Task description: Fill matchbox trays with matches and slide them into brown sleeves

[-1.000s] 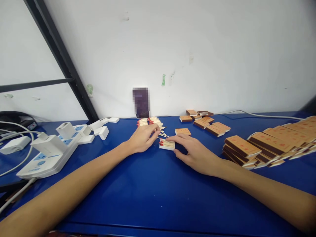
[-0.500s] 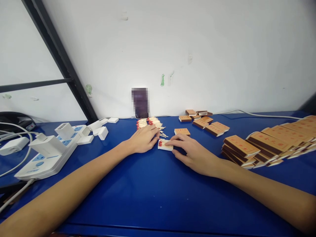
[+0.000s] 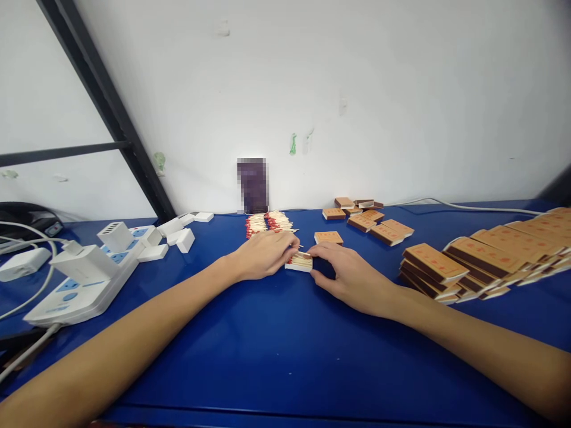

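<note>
A small white matchbox tray (image 3: pixel 298 267) lies on the blue table, with red-tipped matches in it. My right hand (image 3: pixel 352 276) grips it at the right end, thumb at the near corner and fingers at the far one. My left hand (image 3: pixel 265 254) is bent over the tray's left part, its fingertips pinched on what look like a few matches; the fingers hide part of them. Just behind my left hand lie two rows of loose matches (image 3: pixel 267 222), partly covered by it. A closed matchbox (image 3: pixel 329 238) rests behind my right hand.
Several matchboxes (image 3: pixel 362 222) lie scattered at the back right, and overlapping stacks of matchboxes (image 3: pixel 486 255) stand farther right. On the left are a white power strip (image 3: pixel 98 297) with chargers, cables and white blocks (image 3: pixel 181 238). A blurred dark panel (image 3: pixel 253 184) leans on the wall.
My left hand has moved slightly right, from beside the tray to over its left part. The right fingers have drawn back from inside the tray to its right end.
</note>
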`<action>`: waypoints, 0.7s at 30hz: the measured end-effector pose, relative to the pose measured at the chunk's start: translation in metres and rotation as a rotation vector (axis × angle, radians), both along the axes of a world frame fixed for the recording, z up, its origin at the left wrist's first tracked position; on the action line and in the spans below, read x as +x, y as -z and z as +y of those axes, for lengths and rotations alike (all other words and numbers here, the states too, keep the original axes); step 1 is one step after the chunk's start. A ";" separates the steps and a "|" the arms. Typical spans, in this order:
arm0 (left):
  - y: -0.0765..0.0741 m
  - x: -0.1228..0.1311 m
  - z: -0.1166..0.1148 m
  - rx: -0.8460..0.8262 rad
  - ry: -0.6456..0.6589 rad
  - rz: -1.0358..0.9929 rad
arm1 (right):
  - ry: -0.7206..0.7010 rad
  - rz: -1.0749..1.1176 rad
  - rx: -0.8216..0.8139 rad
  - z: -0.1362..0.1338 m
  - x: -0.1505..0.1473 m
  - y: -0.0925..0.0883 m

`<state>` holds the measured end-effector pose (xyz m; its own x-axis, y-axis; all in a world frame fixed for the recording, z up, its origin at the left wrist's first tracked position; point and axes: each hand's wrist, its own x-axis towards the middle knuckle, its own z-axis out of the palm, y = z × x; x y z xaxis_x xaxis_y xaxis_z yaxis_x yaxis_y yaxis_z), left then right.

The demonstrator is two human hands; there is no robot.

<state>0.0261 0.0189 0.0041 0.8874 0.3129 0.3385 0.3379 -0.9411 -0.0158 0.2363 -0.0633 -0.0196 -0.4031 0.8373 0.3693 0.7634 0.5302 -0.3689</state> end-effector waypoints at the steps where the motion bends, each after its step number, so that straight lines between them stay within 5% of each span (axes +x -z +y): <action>1: -0.001 0.001 -0.001 0.025 0.006 0.029 | 0.008 0.016 -0.011 0.000 0.000 0.000; 5: 0.001 0.001 0.000 0.031 -0.015 0.028 | 0.014 0.088 -0.052 -0.001 -0.001 -0.001; 13: 0.007 0.000 0.006 -0.128 -0.350 -0.090 | 0.017 0.092 -0.045 -0.002 -0.001 -0.001; 21: 0.004 0.004 0.005 -0.114 -0.369 -0.012 | -0.010 0.093 -0.033 -0.002 0.000 0.000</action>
